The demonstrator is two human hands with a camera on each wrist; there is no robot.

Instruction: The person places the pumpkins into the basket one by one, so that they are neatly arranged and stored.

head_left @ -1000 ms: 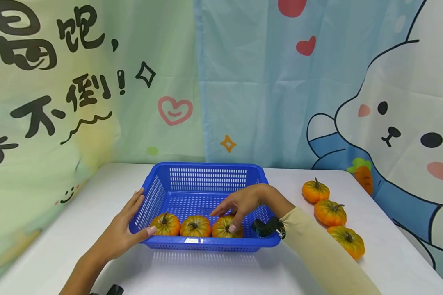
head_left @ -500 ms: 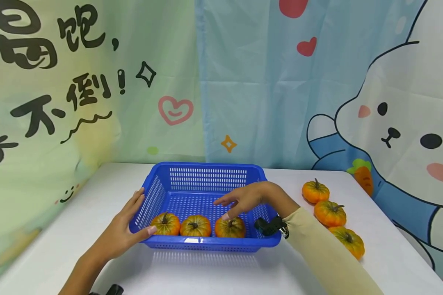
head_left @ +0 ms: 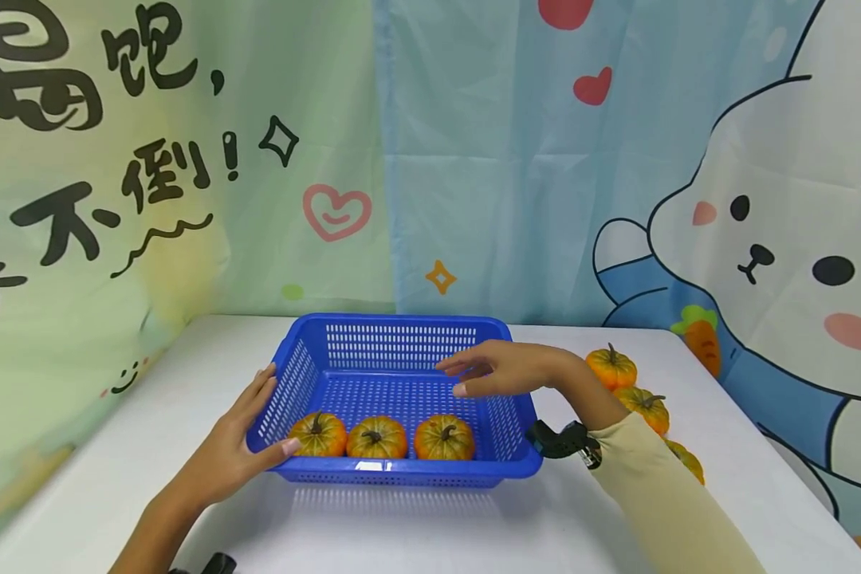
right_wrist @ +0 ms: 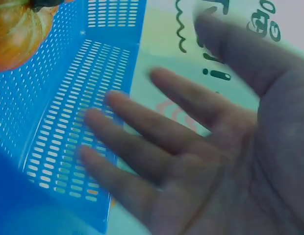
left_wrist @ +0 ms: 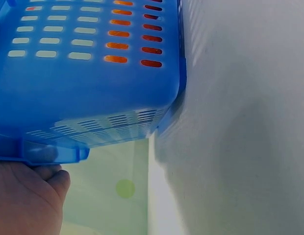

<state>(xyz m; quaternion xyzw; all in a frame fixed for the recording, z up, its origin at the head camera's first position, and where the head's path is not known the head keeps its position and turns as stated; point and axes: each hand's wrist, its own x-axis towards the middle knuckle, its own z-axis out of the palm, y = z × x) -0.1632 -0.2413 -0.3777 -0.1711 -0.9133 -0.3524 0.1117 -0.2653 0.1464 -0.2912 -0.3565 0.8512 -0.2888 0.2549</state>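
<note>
A blue plastic basket (head_left: 402,470) with slotted walls sits on the table, and three small orange-green pumpkins line its front wall: a left one (head_left: 319,434), a middle one (head_left: 376,438) and a right one (head_left: 444,438). My left hand (head_left: 233,442) grips the basket's left front corner, thumb over the rim and fingers along the outer side. The left wrist view shows that hand (left_wrist: 29,198) against the rim. Over the basket's right part, my right hand (head_left: 505,368) holds nothing. Its fingers (right_wrist: 137,120) are spread and loosely extended in the right wrist view.
Right of the basket, three more pumpkins stand in a row on the white table (head_left: 373,530): a far one (head_left: 611,367), a middle one (head_left: 646,408) and a near one (head_left: 687,460), partly hidden by my right sleeve (head_left: 660,478). A printed curtain (head_left: 473,199) hangs behind.
My right hand has let go of the right pumpkin, then lifted and moved right. That pumpkin now sits slightly apart from the middle one. My left hand stays at the corner.
</note>
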